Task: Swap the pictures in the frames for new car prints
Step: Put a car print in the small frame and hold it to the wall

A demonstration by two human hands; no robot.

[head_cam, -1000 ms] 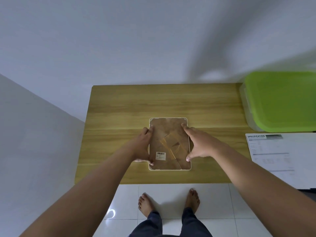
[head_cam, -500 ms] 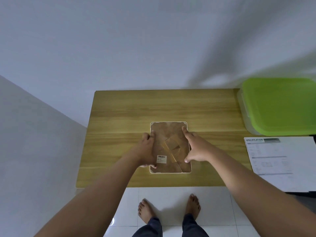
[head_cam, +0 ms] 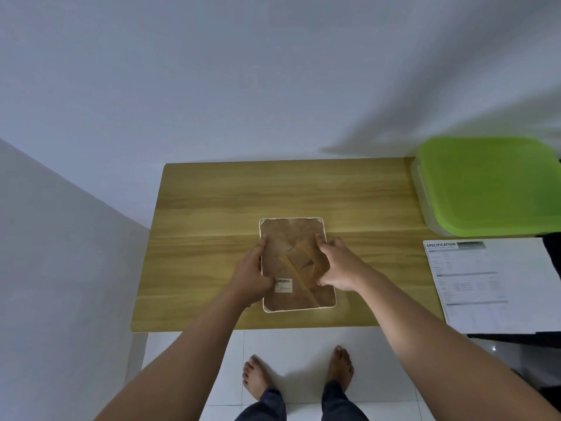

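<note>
A picture frame (head_cam: 291,230) with a thin white rim lies face down near the front middle of the wooden table (head_cam: 212,202). Its brown backing board shows a folded stand and a small barcode sticker (head_cam: 283,285). My left hand (head_cam: 252,275) grips the frame's left edge, thumb on the board by the sticker. My right hand (head_cam: 337,265) holds the right edge, fingers spread over the stand. No car print shows on the table.
A clear box with a green lid (head_cam: 488,183) stands at the table's right end. A printed sheet headed "SPECIFICATION" (head_cam: 491,284) lies on a dark surface to the right. White walls close in behind and to the left; my bare feet stand on white tiles.
Both hands have shifted slightly along the frame's edges, the left thumb closer to the sticker. The camera tilted, so the table sits lower in view. The frame stays flat.
</note>
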